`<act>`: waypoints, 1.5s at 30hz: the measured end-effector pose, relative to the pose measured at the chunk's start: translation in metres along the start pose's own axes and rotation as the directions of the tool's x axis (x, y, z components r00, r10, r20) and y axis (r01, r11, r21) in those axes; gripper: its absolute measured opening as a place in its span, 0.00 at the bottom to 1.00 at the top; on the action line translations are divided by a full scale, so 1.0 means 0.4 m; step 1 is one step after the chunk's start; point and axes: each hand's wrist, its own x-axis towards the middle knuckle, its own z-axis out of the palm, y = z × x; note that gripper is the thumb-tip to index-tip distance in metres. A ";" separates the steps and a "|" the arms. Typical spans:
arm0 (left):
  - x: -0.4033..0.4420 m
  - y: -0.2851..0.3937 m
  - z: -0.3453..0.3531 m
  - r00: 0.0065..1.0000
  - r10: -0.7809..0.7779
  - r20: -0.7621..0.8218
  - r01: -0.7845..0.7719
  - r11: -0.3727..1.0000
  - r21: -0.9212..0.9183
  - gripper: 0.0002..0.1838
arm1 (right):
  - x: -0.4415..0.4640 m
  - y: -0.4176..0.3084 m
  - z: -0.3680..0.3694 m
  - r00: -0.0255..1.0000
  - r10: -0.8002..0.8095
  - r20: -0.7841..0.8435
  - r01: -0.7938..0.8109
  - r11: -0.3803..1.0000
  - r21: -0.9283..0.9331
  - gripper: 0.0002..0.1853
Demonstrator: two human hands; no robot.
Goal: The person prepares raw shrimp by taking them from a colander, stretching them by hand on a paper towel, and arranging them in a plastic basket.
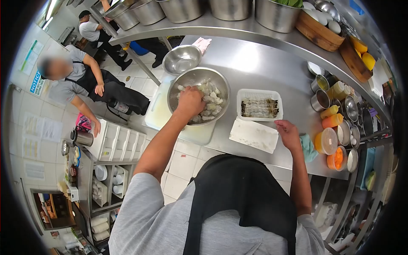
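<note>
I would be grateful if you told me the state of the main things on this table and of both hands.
Large bowl: uncovered, holding pale pieces
Small bowl: uncovered, open side up
Basket: uncovered, holding a row of likely shrimp
White panel: flat, smudged
Green cloth: bunched
Pink cloth: crumpled
Left hand: inside the large bowl, grip hidden
Right hand: at the basket's corner, contact unclear

Shrimp [213, 100] in bowl [186, 78], left of basket [259, 94] on table [238, 61]
</note>
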 end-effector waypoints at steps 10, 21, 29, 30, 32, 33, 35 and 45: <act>-0.016 -0.046 -0.098 0.981 -0.174 0.082 0.190 0.945 -0.268 0.12 | -0.011 0.022 0.005 0.998 -0.032 0.059 0.029 0.998 0.047 0.14; -0.036 0.027 -0.231 0.989 -0.128 -0.080 0.064 0.836 -0.545 0.13 | -0.031 -0.099 0.007 0.986 -0.129 0.109 0.130 0.991 -0.010 0.15; -0.061 0.302 -0.148 0.976 0.187 0.108 0.019 0.427 -0.904 0.09 | 0.006 -0.204 0.079 0.800 -0.019 0.600 -0.561 0.330 0.759 0.25; -0.068 0.320 -0.101 0.962 0.218 0.165 0.067 0.399 -0.914 0.10 | 0.009 -0.177 0.081 0.753 -0.099 0.650 -0.628 0.186 0.756 0.25; -0.089 0.347 -0.014 0.927 0.266 0.266 0.165 0.346 -0.923 0.15 | 0.000 -0.138 0.073 0.781 0.006 0.625 -0.600 0.286 0.747 0.24; -0.100 0.366 0.004 0.894 0.278 0.351 0.289 0.238 -0.927 0.16 | -0.006 -0.127 0.069 0.791 0.054 0.610 -0.590 0.337 0.734 0.24; -0.119 0.396 0.033 0.802 0.324 0.502 0.524 0.021 -0.851 0.17 | -0.024 -0.107 0.063 0.823 0.106 0.558 -0.528 0.503 0.684 0.16; -0.145 0.435 0.406 0.951 0.309 -0.002 -0.265 0.812 -0.521 0.13 | -0.064 0.104 0.230 0.941 -0.278 0.192 0.328 0.887 -0.325 0.24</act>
